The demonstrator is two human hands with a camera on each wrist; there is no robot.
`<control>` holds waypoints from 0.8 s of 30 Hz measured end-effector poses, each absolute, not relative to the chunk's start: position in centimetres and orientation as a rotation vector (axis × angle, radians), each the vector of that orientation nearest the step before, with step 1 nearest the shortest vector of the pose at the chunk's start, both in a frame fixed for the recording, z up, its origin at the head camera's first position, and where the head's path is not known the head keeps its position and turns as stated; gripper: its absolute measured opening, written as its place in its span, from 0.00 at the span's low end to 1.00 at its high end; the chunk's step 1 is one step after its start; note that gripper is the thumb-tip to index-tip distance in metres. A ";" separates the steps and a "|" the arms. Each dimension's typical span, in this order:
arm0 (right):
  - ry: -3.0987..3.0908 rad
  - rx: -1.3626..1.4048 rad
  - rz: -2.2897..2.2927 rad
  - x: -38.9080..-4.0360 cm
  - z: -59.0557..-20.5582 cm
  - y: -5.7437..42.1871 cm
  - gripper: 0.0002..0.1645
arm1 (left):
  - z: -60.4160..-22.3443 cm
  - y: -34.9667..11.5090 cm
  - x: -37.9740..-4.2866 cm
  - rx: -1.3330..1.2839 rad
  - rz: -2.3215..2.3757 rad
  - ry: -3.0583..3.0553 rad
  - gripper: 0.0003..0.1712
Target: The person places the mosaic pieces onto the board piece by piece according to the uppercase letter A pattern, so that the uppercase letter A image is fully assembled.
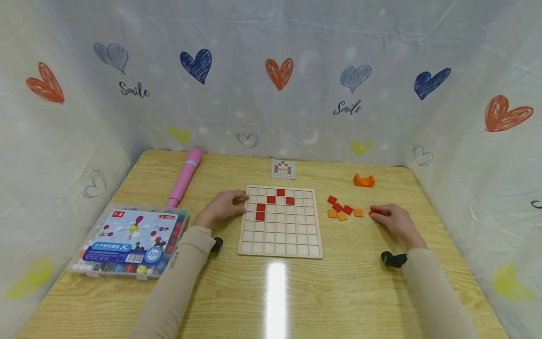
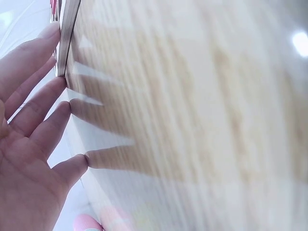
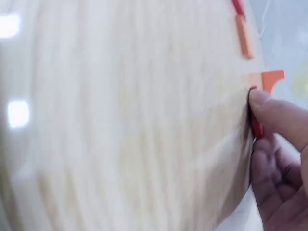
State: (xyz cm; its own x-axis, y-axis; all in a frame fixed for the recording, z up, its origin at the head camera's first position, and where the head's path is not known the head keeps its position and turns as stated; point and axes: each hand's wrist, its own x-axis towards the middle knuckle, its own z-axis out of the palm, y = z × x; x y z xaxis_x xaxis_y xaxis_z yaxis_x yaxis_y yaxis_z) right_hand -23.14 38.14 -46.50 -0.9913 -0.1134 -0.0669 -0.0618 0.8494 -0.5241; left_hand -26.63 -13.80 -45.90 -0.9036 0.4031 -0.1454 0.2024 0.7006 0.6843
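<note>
Plastic case (image 1: 131, 238) left of the grid board (image 1: 292, 235). Right hand (image 1: 394, 219) well right of board, pinching a red tile (image 1: 373, 211) between thumb and fingers. Between that hand and board: orange tiles (image 1: 358, 213), loose red tiles (image 1: 347, 210). Left hand (image 1: 226, 203): fingers extended, touching board's left edge, no grasp. Five seated red tiles (image 1: 260, 207) on board. Orange bracket (image 1: 364, 181) beyond board, to its right; pattern card (image 1: 282, 168) behind board.

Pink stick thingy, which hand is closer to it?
The left hand, at the left edge of the board, to the right of the pink stick. The right hand is farther off, beyond the board, pinching a red tile.
</note>
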 end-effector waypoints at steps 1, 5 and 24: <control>2.921 -0.096 -0.831 -23.1 -46.4 38.0 0.29 | -45.9 -13.8 -26.6 0.480 1.007 2.626 0.27; 2.908 0.040 -0.882 -23.0 -46.0 37.4 0.32 | -46.0 -13.6 -26.6 0.475 1.011 2.621 0.26; 2.903 -0.241 -1.064 -21.3 -42.8 28.2 0.26 | -46.0 -13.8 -26.8 0.460 1.024 2.609 0.26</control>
